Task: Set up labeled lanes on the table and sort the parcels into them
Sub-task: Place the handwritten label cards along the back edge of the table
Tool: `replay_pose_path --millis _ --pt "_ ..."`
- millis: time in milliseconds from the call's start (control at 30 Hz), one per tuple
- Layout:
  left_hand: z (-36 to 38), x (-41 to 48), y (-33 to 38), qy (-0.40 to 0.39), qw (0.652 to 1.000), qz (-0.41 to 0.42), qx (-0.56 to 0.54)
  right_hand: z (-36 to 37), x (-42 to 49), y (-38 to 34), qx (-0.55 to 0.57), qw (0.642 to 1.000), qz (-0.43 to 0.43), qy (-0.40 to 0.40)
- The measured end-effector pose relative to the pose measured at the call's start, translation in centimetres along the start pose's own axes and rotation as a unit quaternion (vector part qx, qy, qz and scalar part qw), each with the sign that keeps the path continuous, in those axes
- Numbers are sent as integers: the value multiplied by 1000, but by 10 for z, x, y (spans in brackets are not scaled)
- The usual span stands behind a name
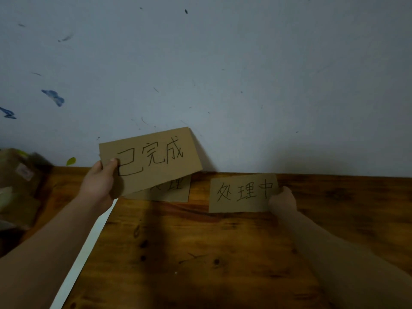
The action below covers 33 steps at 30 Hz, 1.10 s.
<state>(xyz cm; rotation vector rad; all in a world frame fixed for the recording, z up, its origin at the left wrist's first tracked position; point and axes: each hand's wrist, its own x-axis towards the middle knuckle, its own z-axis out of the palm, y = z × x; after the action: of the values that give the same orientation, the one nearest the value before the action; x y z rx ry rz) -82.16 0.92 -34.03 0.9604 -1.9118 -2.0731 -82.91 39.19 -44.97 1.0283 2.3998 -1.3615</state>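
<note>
While my left grip (100,181) pinches one brown cardboard label (156,157) aloft, my right grip (283,199) holds a second label (240,192) on the wooden bench (200,253).

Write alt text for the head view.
The left hand holds a cardboard 已完成 sign above a wooden table; the right hand holds a 处理中 sign on it. A third sign lies partly hidden beneath the raised one.

- Wall (245,63) rises from the table's (200,253) far edge. We see it pale grey-blue, with dark scuffs (65,38) and flecks scattered over it.
- Blue paint smear (53,98) on the wall's left part, and a second blue smear (7,113) further left.
- Yellow-green blot (71,161) low on the wall, just above the far edge near the table's far-left corner.
</note>
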Motion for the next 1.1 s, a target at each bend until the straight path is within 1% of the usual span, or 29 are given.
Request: replay_pose_path --millis 33,67,100,133,167,200,233,267,300,400,467,533,567,600,633,667,700,733,767,800,867,967,1100 --pt "1 3 -2 -1 1000 -1 2 1 3 2 -21 1000 -3 2" --pt "1 4 -3 -3 1000 -5 1 1 4 4 -81 996 -25 5" --pt "1 6 -5 -7 1000 -10 1 2 3 9 -182 981 -71 11" --pt "1 7 -6 -11 1000 -15 1 5 3 16 -294 945 -141 10" --pt "2 9 -9 -16 1000 -20 2 10 1 23 -384 897 -220 -10" --pt "2 9 -10 -22 999 -23 5 15 -1 28 -439 853 -278 -51" --pt "2 11 -12 -26 999 -26 7 20 -4 32 -463 826 -307 -93" --pt "3 11 -13 -30 999 -29 9 25 -6 34 -471 817 -310 -122" --pt "3 12 -15 -35 999 -31 12 28 -7 34 -469 818 -304 -133" --pt "4 10 -15 -46 998 -28 21 35 -2 30 -477 818 -297 -121" --pt "3 6 -13 -49 998 -28 23 36 2 25 -483 820 -278 -130" --pt "2 0 -10 -53 998 -28 21 32 0 15 -474 830 -260 -137" --pt "1 -4 -8 -52 998 -24 22 31 -4 8 -456 842 -256 -135" --pt "0 -10 -7 -52 998 -20 25 29 -12 0 -419 861 -256 -135" --pt "0 -16 -6 -55 998 -15 30 26 -23 -11 -354 888 -254 -143" --pt "0 -23 -4 -62 997 -11 34 22 -38 -24 -257 921 -245 -163" --pt "1 -31 -4 -73 997 -8 37 18 -54 -35 -153 943 -227 -190" --pt "3 -41 -3 -87 995 -6 39 13 -70 -44 -70 950 -212 -220" --pt "6 -51 -4 -100 994 -4 44 7 -84 -53 -19 949 -201 -243" --pt "9 -63 -4 -110 993 -2 50 0 -97 -59 -5 945 -210 -251" --pt "17 -84 -3 -123 991 -1 53 -16 -117 -65 14 940 -240 -240" --pt "21 -109 2 -137 990 4 41 -40 -135 -62 70 944 -229 -227" --pt "15 -130 5 -185 982 13 29 -68 -159 -48 76 953 -226 -189"
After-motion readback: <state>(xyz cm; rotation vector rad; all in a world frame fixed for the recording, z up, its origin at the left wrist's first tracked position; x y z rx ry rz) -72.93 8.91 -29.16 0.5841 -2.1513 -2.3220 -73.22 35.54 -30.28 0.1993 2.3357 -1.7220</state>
